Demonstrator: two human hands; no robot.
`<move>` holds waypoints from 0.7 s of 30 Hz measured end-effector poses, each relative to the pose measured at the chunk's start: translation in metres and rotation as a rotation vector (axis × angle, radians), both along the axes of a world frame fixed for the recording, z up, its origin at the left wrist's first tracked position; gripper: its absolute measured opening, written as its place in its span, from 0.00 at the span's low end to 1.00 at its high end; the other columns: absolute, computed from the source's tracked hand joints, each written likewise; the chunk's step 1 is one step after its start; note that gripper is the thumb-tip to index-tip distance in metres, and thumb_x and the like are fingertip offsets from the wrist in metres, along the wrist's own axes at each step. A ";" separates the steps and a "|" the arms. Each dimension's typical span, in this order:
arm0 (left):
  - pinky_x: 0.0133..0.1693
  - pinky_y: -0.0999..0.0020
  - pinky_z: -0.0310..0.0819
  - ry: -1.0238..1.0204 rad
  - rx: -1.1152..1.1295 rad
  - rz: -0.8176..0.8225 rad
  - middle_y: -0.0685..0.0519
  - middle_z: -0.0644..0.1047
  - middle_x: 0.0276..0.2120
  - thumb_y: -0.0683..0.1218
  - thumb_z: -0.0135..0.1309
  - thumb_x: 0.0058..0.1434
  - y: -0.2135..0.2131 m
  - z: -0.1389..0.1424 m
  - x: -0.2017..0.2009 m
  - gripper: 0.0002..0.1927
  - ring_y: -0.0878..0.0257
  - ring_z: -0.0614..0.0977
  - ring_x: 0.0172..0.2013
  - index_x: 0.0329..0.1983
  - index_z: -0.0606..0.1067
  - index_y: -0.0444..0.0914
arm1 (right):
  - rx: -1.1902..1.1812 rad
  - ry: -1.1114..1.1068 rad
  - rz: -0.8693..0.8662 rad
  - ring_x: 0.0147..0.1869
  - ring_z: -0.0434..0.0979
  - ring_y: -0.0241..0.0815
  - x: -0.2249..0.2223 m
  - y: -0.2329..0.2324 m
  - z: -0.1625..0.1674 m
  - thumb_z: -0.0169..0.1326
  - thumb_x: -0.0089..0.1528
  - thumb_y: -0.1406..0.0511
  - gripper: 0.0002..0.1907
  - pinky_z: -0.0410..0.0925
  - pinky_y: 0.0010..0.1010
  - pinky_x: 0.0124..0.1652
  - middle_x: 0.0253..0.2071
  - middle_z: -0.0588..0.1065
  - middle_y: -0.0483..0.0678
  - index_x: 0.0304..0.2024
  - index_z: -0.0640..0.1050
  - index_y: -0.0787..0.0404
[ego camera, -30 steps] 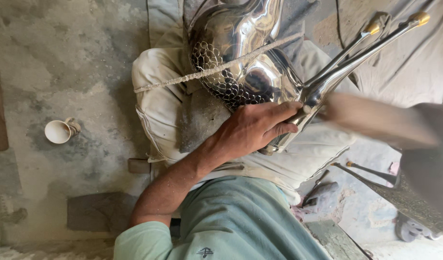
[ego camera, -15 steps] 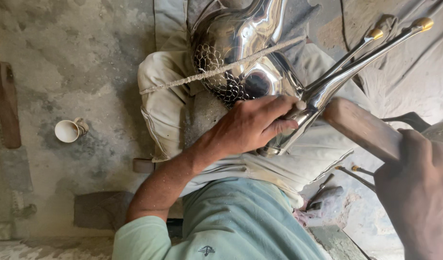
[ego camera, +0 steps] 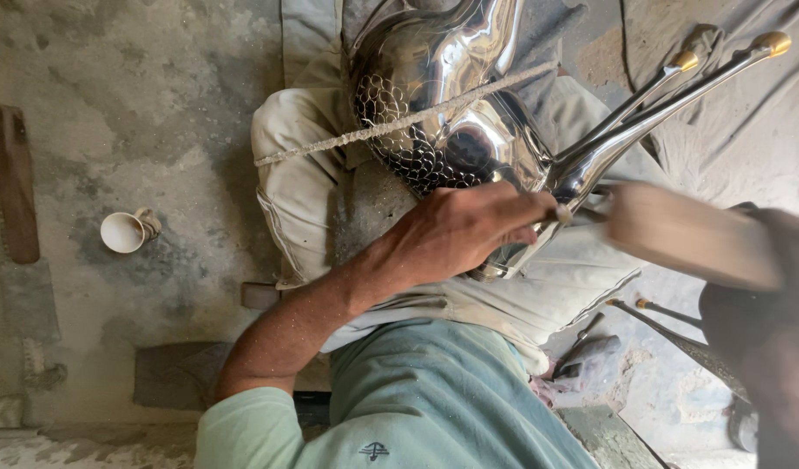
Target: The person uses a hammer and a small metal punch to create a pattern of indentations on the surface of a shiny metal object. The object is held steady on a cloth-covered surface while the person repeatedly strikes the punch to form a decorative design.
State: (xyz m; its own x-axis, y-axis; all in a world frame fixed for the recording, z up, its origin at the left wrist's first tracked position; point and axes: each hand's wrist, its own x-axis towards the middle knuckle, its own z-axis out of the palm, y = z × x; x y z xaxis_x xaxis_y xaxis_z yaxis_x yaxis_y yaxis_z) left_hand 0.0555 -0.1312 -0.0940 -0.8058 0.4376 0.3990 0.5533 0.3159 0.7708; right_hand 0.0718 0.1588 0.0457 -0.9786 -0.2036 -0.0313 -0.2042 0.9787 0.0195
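Left hand [ego camera: 469, 234] clamps a small punch-like tool against the shiny polished-metal animal figure [ego camera: 443, 104] lying across the lap, held by a taut rope [ego camera: 399, 122]. Right hand [ego camera: 764, 330], blurred, looks closed on a wooden mallet [ego camera: 686, 247] just beside the tool. Risk: an off-line blow hits the left fingers or skids and dents the mirror surface; the figure's thin brass-tipped legs [ego camera: 660, 95] could bend. White cup [ego camera: 126, 232] sits on the floor, well apart.

Materials, as I see them from the head view

Metal figure [ego camera: 451, 95]: mirror-glossy, part scale-textured; brass-tipped legs [ego camera: 668, 87]. Rope [ego camera: 399, 126] rough fibre. Mallet [ego camera: 686, 234] matt wood. Floor [ego camera: 139, 130] rough concrete.
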 end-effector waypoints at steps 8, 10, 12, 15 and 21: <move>0.32 0.68 0.81 -0.117 0.195 0.273 0.54 0.78 0.35 0.53 0.54 0.74 -0.010 0.009 0.031 0.14 0.63 0.83 0.34 0.57 0.70 0.44 | 0.208 -0.126 0.049 0.35 0.78 0.45 -0.013 -0.036 0.037 0.58 0.65 0.73 0.18 0.72 0.32 0.38 0.35 0.76 0.53 0.58 0.78 0.63; 0.33 0.66 0.82 -0.123 0.209 0.279 0.53 0.78 0.36 0.53 0.54 0.73 -0.010 0.009 0.029 0.14 0.62 0.83 0.35 0.55 0.70 0.43 | 0.243 -0.165 0.068 0.34 0.79 0.44 -0.018 -0.041 0.046 0.58 0.66 0.73 0.17 0.73 0.32 0.38 0.34 0.77 0.53 0.58 0.79 0.62; 0.36 0.67 0.84 -0.109 0.280 0.242 0.52 0.79 0.39 0.53 0.55 0.73 -0.007 0.007 0.023 0.14 0.62 0.84 0.37 0.54 0.68 0.42 | 0.258 -0.194 0.038 0.33 0.79 0.43 -0.022 -0.046 0.049 0.58 0.66 0.73 0.17 0.73 0.31 0.37 0.33 0.77 0.53 0.59 0.79 0.62; 0.37 0.69 0.85 -0.103 0.262 0.085 0.51 0.80 0.42 0.52 0.56 0.71 -0.005 0.003 0.015 0.18 0.62 0.85 0.37 0.59 0.68 0.42 | 0.321 -0.153 0.008 0.36 0.80 0.47 -0.028 -0.050 0.041 0.61 0.59 0.74 0.23 0.74 0.34 0.38 0.37 0.78 0.56 0.59 0.81 0.62; 0.31 0.68 0.84 -0.110 0.099 0.036 0.52 0.79 0.36 0.51 0.58 0.69 -0.002 0.001 0.016 0.22 0.62 0.84 0.32 0.63 0.67 0.44 | 0.296 -0.088 0.134 0.40 0.80 0.51 -0.022 -0.040 0.022 0.60 0.53 0.77 0.24 0.74 0.38 0.43 0.41 0.80 0.58 0.53 0.81 0.63</move>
